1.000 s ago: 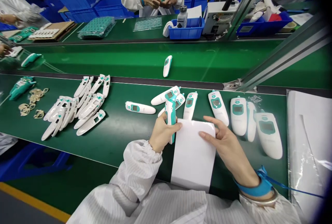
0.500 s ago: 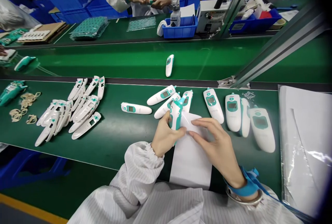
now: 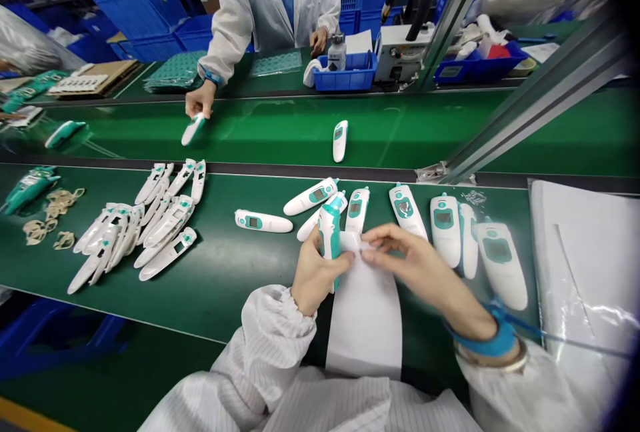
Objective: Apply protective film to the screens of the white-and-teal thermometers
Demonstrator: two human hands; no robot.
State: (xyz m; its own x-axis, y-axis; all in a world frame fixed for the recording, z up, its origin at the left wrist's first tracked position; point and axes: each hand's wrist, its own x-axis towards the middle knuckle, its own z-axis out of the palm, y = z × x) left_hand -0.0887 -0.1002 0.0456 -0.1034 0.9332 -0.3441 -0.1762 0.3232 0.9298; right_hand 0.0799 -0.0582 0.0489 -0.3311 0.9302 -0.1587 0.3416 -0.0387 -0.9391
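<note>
My left hand is wrapped round a white and teal handheld thermometer, held upright with its tip upward. A long white paper strip hangs down toward my lap beside it, its upper end against my left thumb. With thumb and fingers pinched, my right hand grips the upper edge of that strip, where a small piece looks folded over or lifted; I cannot tell which. Just beyond my hands lie several finished-looking thermometers, among them one with a teal-framed screen and another lying sideways.
White shell halves are piled at left, near rubber bands. More thermometers and a plastic-covered white stack lie at right. A metal post slants across. Opposite, a co-worker's hand holds a thermometer over the green channel.
The co-worker's one hand has reached out to the left with a thermometer. My right hand has shifted slightly left, and the strip's upper end now looks folded. My left hand keeps its hold.
</note>
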